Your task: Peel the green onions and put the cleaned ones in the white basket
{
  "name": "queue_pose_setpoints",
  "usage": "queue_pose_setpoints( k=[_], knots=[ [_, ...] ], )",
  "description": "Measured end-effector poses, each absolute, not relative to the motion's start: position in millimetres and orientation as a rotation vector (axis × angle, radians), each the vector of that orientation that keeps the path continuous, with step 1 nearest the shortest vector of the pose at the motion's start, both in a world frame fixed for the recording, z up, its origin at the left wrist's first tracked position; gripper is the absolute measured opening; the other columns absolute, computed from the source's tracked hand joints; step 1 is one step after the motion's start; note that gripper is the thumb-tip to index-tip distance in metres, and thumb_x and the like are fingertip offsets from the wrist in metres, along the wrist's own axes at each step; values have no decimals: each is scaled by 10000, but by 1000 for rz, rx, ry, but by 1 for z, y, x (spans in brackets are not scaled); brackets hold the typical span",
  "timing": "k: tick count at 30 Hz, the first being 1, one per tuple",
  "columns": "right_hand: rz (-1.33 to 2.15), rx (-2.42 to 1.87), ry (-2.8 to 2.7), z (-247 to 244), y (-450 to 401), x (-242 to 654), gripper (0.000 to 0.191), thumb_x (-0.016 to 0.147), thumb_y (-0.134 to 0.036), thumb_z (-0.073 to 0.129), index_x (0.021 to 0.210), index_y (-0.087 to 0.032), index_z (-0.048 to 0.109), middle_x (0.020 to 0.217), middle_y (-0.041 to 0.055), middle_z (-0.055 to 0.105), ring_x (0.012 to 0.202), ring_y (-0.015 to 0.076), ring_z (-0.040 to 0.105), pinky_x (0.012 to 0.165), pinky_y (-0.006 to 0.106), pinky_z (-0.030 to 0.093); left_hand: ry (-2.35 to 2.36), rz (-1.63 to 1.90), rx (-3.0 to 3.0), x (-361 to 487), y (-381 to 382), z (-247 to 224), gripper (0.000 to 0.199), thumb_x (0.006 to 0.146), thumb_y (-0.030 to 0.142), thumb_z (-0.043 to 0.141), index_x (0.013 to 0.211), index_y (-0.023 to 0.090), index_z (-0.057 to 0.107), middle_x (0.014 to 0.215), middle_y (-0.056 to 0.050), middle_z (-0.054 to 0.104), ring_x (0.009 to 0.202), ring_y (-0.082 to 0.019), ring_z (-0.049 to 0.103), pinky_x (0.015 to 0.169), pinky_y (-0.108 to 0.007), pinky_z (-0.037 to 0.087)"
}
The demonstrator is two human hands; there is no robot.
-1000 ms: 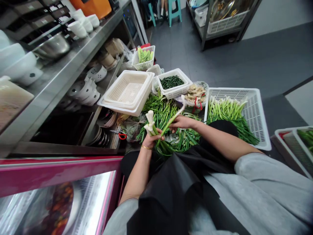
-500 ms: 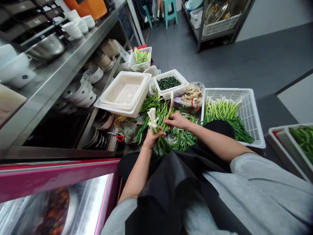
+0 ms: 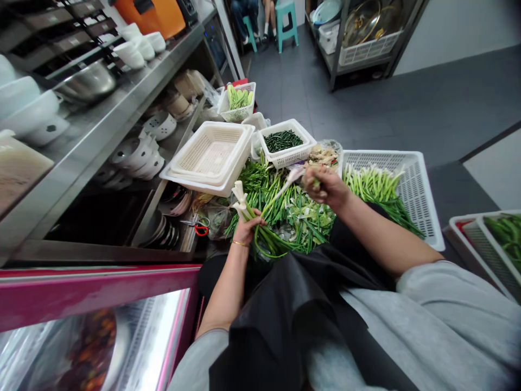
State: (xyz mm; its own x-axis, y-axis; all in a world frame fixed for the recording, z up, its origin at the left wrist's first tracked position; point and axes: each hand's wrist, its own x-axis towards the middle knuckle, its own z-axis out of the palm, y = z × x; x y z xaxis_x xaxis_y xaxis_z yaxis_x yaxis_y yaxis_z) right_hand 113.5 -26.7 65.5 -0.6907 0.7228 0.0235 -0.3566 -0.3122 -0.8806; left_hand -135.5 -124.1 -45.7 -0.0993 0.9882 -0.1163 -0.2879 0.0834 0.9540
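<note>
Dark grey floor tiles (image 3: 366, 108) run ahead of us to a turquoise stool (image 3: 287, 30), with a steel counter (image 3: 134, 89) along our left and, under its edge, red-handled scissors (image 3: 201, 230). Before our knees lies a loose heap of greens (image 3: 262, 176), between a stacked pair of white trays (image 3: 211, 152) and a white basket (image 3: 417, 190) of trimmed scallions (image 3: 372, 184); a smaller basket of green chillies (image 3: 284, 140) stands behind. Our left hand (image 3: 246, 229) is upright, fingers wrapped round a bunch of white-stemmed stalks (image 3: 241, 200), roots trimmed and greens hanging below. From that grip a single stalk (image 3: 280, 191) slants up to our right hand (image 3: 325, 187), whose curled fingers are clamped at its purplish bulb end; what else they enclose we cannot tell. Half a second ago our right hand was close beside the left, pinching this stalk lower while its bulb pointed up; now it is farther right, and the stalk leans that way.
</note>
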Motion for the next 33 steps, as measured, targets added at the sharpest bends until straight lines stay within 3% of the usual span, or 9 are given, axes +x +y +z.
queue_pose_setpoints(
  k=[4, 9, 15, 19, 23, 26, 30, 33],
  knots=[
    [1806, -502, -1050, 98, -22, 129, 328, 810, -438, 591, 680, -191, 419, 537, -75, 316, 357, 9, 185, 312, 133, 198, 1133, 1148, 977, -138, -128, -54, 385, 541, 286, 803, 843, 138, 616, 649, 4, 615, 568, -134, 599, 575, -269, 473],
    [1499, -628, -985, 100, 26, 158, 294, 877, -445, 497, 720, -200, 451, 546, -68, 395, 377, 15, 281, 369, 118, 293, 1175, 1113, 960, -139, -138, -62, 374, 522, 305, 807, 802, 137, 625, 629, -1, 620, 554, -136, 593, 546, -260, 466],
    [2041, -1237, -1505, 20, 34, 146, 270, 658, -300, 771, 758, -136, 581, 563, 2, 578, 400, 67, 477, 320, 165, 338, 1190, 1214, 910, -144, -141, -63, 355, 543, 314, 790, 793, 139, 609, 616, -8, 640, 562, -142, 596, 559, -267, 466],
    [2128, -820, -1381, 8, -1, 100, 460, 670, -376, 750, 1039, -161, 578, 865, 52, 677, 587, 112, 621, 437, 192, 477, 1196, 1152, 924, -140, -138, -64, 338, 542, 292, 797, 783, 144, 612, 617, -14, 652, 557, -146, 595, 569, -278, 469],
    [1888, -684, -1385, 24, -13, 58, 355, 706, -437, 708, 865, -138, 603, 693, 6, 636, 460, 74, 549, 424, 196, 477, 1177, 1139, 921, -131, -131, -55, 374, 568, 287, 794, 860, 153, 603, 689, -23, 682, 603, -153, 613, 620, -296, 481],
    [1869, -689, -1556, 25, -14, 45, 324, 716, -443, 688, 759, -138, 585, 668, 12, 638, 460, 89, 569, 434, 203, 476, 1154, 1181, 923, -123, -123, -40, 373, 574, 285, 794, 866, 149, 607, 694, -28, 687, 586, -147, 603, 599, -286, 471],
    [1791, -760, -1622, 16, -15, 49, 315, 719, -445, 670, 827, -172, 557, 642, -5, 643, 419, 101, 547, 412, 208, 426, 1186, 1216, 995, -114, -113, -25, 260, 596, 285, 775, 760, 140, 633, 607, -15, 650, 518, -123, 549, 532, -259, 435],
    [1428, -871, -1889, 11, -19, 57, 235, 793, -410, 600, 809, -181, 552, 631, 2, 632, 461, 110, 552, 464, 205, 405, 1281, 1180, 1024, -107, -113, -22, 223, 582, 252, 771, 723, 139, 640, 586, -1, 636, 510, -118, 540, 526, -251, 425]
  ],
)
